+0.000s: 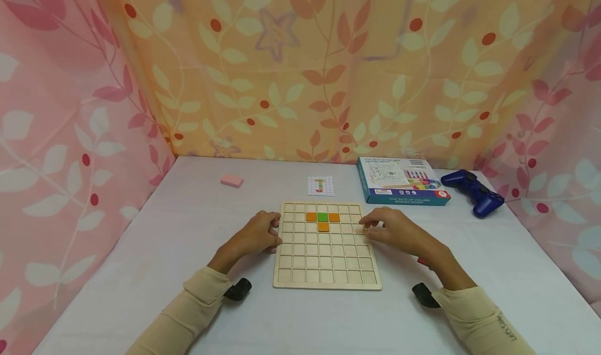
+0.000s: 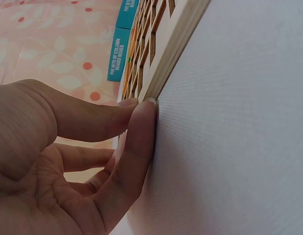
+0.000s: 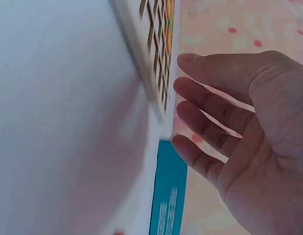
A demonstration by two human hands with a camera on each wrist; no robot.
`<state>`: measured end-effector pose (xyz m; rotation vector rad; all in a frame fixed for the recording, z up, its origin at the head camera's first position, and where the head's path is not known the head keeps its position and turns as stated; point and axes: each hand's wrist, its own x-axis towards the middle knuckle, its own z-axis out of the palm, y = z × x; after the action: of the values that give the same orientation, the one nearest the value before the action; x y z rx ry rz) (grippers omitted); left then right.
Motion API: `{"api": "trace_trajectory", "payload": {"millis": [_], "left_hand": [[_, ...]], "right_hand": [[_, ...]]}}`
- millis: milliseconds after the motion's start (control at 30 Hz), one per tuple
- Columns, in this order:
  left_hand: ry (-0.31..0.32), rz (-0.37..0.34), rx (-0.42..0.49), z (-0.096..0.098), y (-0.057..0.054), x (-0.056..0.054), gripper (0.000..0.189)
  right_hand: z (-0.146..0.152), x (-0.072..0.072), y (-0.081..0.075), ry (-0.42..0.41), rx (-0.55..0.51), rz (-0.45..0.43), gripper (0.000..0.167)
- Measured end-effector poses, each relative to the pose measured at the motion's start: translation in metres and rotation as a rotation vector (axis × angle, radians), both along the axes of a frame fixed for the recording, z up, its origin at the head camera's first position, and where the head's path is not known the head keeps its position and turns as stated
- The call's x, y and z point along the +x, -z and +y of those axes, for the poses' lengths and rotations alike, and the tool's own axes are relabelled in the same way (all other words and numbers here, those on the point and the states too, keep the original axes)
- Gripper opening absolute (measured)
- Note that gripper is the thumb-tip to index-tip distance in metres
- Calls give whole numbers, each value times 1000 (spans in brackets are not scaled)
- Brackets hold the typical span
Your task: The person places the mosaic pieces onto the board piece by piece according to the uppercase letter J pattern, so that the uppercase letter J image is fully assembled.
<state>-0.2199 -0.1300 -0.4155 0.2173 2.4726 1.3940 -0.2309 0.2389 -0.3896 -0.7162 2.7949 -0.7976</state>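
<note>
A square wooden grid board (image 1: 325, 264) lies flat on the white table. Near its far edge sit three orange tiles (image 1: 323, 227) and a green tile (image 1: 322, 217), together making a T shape. My left hand (image 1: 255, 232) pinches the board's left edge between thumb and fingertips; the left wrist view shows the fingers (image 2: 141, 132) at the board's corner. My right hand (image 1: 394, 230) hovers by the right edge, its fingers (image 3: 205, 100) loosely bent and apart from the board in the right wrist view, holding nothing.
Beyond the board lies a small card (image 1: 321, 186) printed with a coloured J-like pattern. A pink block (image 1: 232, 180) is at the back left. At the back right are a teal and white boxed set (image 1: 406, 196) and a blue game controller (image 1: 471, 191). Patterned curtains surround the table.
</note>
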Motion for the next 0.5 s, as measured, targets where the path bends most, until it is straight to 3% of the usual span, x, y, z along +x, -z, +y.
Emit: {"api": "trace_trajectory", "payload": {"millis": [200, 500], "left_hand": [[2, 6, -12, 0, 0, 0, 58], [3, 7, -14, 0, -1, 1, 54]], "right_hand": [[33, 10, -5, 42, 32, 26, 31], [76, 22, -1, 145, 80, -46, 37]]}}
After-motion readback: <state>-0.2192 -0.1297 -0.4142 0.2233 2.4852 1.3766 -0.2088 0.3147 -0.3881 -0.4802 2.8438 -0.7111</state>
